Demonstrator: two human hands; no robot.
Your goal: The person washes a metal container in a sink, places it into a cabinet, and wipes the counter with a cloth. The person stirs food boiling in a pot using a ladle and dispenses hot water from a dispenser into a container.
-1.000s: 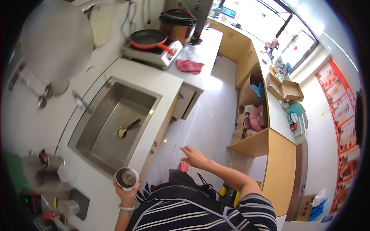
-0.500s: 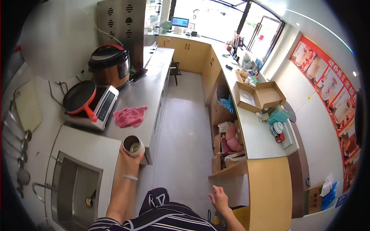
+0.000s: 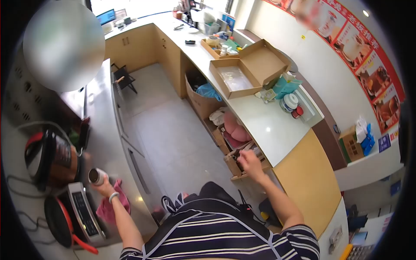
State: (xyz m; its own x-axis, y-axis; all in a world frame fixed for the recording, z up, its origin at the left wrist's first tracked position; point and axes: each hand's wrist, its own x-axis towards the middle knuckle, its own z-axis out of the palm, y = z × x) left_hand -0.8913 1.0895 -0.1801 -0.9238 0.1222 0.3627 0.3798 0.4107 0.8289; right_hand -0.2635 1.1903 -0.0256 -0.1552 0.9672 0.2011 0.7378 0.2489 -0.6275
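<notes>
My left hand (image 3: 104, 187) is wrapped round a pale cup (image 3: 97, 176) with an open top and a dark inside. It is over the steel worktop, beside a crumpled pink cloth (image 3: 116, 207). An induction cooker (image 3: 85, 213) lies just below it in view, with a red-rimmed frying pan (image 3: 58, 222) at its side. The electric pressure cooker (image 3: 54, 157) stands to the left of the cup. My right hand (image 3: 250, 164) is in the air by the right-hand counter's edge, fingers loosely bent and apart, with nothing visible in them.
An open cardboard box (image 3: 238, 80) rests on the white counter (image 3: 264, 125), near a white tub (image 3: 289, 102) and a red-lidded jar (image 3: 297, 112). Below are shelves with a pink cushion (image 3: 235, 126) and a bag-lined bin (image 3: 208, 92). A folding chair (image 3: 124, 80) stands at the aisle's far end.
My view has turned right and moved forward from the sink. My left hand has carried the cup from the worktop's near corner to beside the pressure cooker. My right hand has risen towards the counter.
</notes>
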